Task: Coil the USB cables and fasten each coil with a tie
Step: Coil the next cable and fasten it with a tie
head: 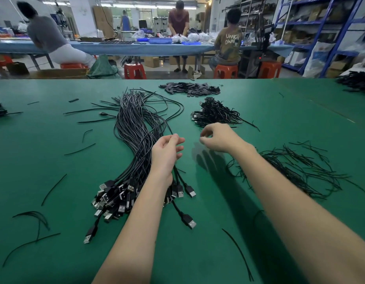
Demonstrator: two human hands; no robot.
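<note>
I see the green tabletop point(54, 160) filling the lower view. The biggest thing on it is the long bundle of uncoiled USB cables point(134, 128), running from twelve o'clock down to a heap of plugs at seven o'clock of centre. At four o'clock lies a loose spread of thin black ties point(296, 171); at one o'clock sits a small heap of finished coils point(214, 113), with a pile of flat dark pieces point(189, 89) beyond it.

My left hand point(167, 152) hovers over the bundle, fingers loosely curled; whether it pinches a strand I cannot tell. My right hand point(216, 138) hangs just beside it at three o'clock, fingers curled, apparently gripping nothing.

I judge I am between coils, starting a fresh cable. Next move calls for singling one cable out of the bundle, pulling it free without dragging its neighbours, then winding it.
</note>
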